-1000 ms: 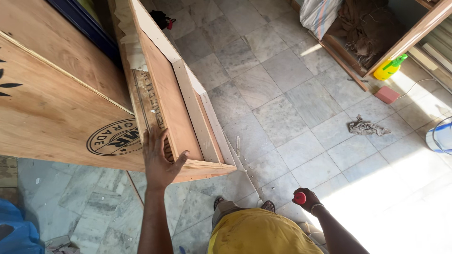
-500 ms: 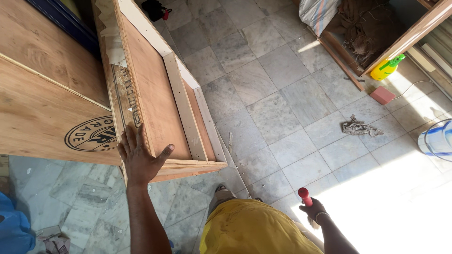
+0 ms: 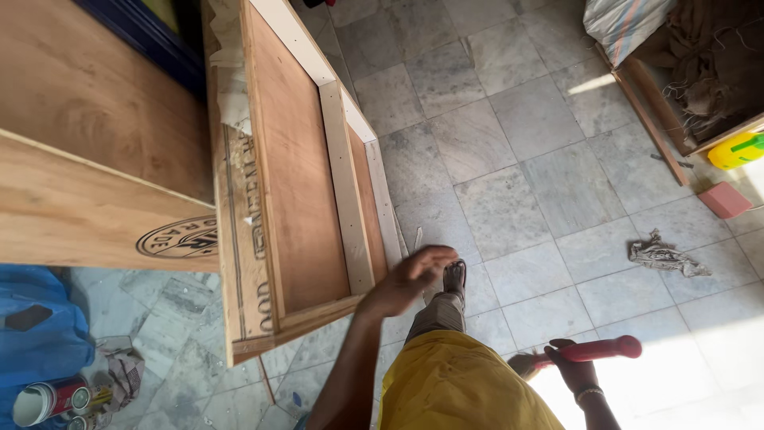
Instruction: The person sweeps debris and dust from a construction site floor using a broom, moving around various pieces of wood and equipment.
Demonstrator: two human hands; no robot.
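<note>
Head view looks down on a large plywood cabinet (image 3: 87, 159) filling the upper left, its flat panels bearing a round stamped mark. Against its right side stands a shallower plywood frame (image 3: 294, 183), a back panel rimmed with pale battens, its open face turned to the marble tile floor (image 3: 517, 143). The left hand (image 3: 410, 279) hangs just off the frame's lower right corner, fingers loosely spread and blurred, holding nothing and not touching the wood. The right hand (image 3: 574, 368) is low at the right, closed round the red handle of a tool (image 3: 593, 349); its working end is hidden, so what kind of tool cannot be told. By my reading, this is a pause in fixing the frame, the free hand off the work. A rag (image 3: 664, 256), a pink block (image 3: 724, 199) and a yellow bottle (image 3: 736, 150) lie toward the floor's right edge.
</note>
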